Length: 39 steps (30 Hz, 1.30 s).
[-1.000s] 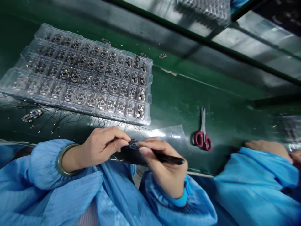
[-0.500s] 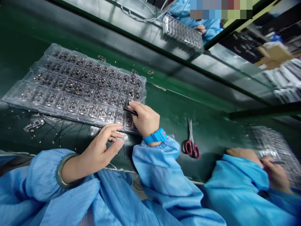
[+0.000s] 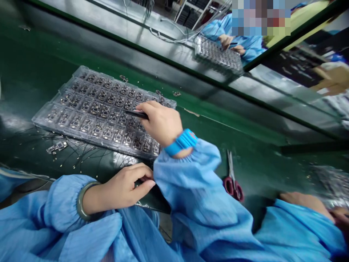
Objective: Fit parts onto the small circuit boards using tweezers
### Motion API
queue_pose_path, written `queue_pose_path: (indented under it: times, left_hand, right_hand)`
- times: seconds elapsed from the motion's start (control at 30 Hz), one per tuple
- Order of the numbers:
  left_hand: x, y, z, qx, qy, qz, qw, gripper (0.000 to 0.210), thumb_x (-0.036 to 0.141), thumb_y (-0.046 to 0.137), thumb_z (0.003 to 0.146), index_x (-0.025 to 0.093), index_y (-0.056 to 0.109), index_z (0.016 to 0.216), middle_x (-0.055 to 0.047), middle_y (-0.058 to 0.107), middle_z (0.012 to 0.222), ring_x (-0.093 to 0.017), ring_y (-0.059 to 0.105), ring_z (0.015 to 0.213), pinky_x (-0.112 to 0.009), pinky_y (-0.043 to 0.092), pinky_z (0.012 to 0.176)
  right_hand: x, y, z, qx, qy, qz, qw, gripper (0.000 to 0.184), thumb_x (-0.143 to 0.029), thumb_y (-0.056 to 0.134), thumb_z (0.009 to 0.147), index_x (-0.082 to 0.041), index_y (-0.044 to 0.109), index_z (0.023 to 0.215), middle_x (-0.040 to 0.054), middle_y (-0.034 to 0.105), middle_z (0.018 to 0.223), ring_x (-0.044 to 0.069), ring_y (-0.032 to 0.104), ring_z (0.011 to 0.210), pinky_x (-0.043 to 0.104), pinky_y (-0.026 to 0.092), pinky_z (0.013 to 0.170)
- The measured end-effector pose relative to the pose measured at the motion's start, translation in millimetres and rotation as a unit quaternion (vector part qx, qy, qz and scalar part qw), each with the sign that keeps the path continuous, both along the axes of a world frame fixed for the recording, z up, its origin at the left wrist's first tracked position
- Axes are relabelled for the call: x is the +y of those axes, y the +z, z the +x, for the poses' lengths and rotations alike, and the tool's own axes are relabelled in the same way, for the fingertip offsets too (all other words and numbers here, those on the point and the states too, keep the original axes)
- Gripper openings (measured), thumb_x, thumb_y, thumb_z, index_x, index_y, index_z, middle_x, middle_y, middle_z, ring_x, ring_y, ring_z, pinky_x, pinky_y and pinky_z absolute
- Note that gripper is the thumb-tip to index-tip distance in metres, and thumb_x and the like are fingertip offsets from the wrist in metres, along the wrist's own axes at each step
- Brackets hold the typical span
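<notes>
A clear plastic tray (image 3: 58,98) lies aslant on the green bench, its rows of pockets holding small circuit boards (image 3: 95,108). My right hand (image 3: 160,118), wearing a blue wrist strap (image 3: 181,142), is over the tray's right half. Its fingers pinch slim black tweezers (image 3: 136,114), whose tip points left above the boards. My left hand (image 3: 124,187) rests at the bench's front edge, below the tray and against my right sleeve. Its thumb is apart from the loosely bent fingers, with nothing seen in it; some fingertips are hidden. Thin black wires (image 3: 89,151) stick out along the tray's front side.
Red-handled scissors (image 3: 232,178) lie right of my right forearm. Loose boards (image 3: 56,147) lie at the tray's front left, others behind it. A co-worker's sleeve (image 3: 300,225) and hand are at the right, near another tray (image 3: 331,182). Across the frame, another person works over a tray (image 3: 218,54).
My right hand with the tweezers has moved left and away from me over the tray. My left hand has drawn back from the tray's edge toward me. The view has shifted.
</notes>
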State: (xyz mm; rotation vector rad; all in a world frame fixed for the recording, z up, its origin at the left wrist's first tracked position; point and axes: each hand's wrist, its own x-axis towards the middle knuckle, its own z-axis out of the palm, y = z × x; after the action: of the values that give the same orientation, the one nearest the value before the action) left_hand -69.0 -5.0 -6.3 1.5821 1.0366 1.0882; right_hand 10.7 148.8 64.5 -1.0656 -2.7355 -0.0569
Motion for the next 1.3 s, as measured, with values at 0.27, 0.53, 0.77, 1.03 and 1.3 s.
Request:
queue_pose_path:
  times: [0.27, 0.53, 0.77, 1.03, 1.3]
  left_hand:
    - [1, -0.2, 0, -0.021, 0.024, 0.001, 0.999, 0.015, 0.020, 0.048, 0.093, 0.017, 0.063, 0.092, -0.009, 0.069, 0.095, -0.018, 0.064, 0.090, -0.032, 0.051, 0.084]
    - [0, 1.5, 1, 0.014, -0.014, -0.017, 1.000, 0.015, 0.020, 0.049, 0.091, 0.015, 0.063, 0.090, -0.010, 0.069, 0.093, -0.020, 0.065, 0.087, -0.032, 0.053, 0.081]
    - [0, -0.6, 0, -0.007, 0.014, -0.004, 1.000, 0.018, 0.022, 0.047, 0.093, 0.016, 0.063, 0.088, -0.009, 0.069, 0.092, -0.019, 0.064, 0.088, -0.032, 0.051, 0.082]
    - [0, -0.4, 2, -0.257, 0.082, -0.163, 0.949, 0.038, 0.042, 0.043, 0.097, 0.014, 0.059, 0.117, -0.014, 0.069, 0.112, -0.020, 0.069, 0.093, -0.034, 0.056, 0.083]
    - [3, 3.6, 1, -0.375, 0.036, -0.258, 0.890, 0.036, 0.043, 0.053, 0.093, 0.013, 0.065, 0.109, -0.010, 0.070, 0.107, -0.022, 0.067, 0.096, -0.033, 0.054, 0.086]
  right_hand:
    - [89, -41.5, -33, -0.111, -0.078, -0.023, 0.991, 0.033, -0.031, 0.045, 0.094, -0.019, 0.065, 0.118, 0.0121, 0.067, 0.117, 0.028, 0.064, 0.103, 0.035, 0.050, 0.080]
    - [114, -27.7, -38, -0.193, -0.015, -0.037, 0.980, 0.034, -0.041, 0.056, 0.090, -0.021, 0.067, 0.115, 0.0109, 0.070, 0.114, 0.026, 0.066, 0.102, 0.032, 0.050, 0.078]
    - [92, -21.1, -39, -0.216, 0.010, 0.010, 0.976, 0.026, -0.018, 0.047, 0.092, -0.013, 0.068, 0.105, 0.0156, 0.073, 0.104, 0.028, 0.068, 0.096, 0.033, 0.045, 0.074]
    - [-1, 42.8, 34, -0.099, 0.066, 0.117, 0.986, 0.026, -0.019, 0.040, 0.093, -0.019, 0.067, 0.094, 0.0046, 0.074, 0.083, 0.020, 0.067, 0.070, 0.030, 0.040, 0.054]
    - [-102, 3.4, 79, -0.039, 0.182, 0.135, 0.973, 0.031, -0.009, 0.040, 0.092, -0.005, 0.066, 0.108, 0.0187, 0.071, 0.109, 0.020, 0.068, 0.067, 0.031, 0.051, 0.048]
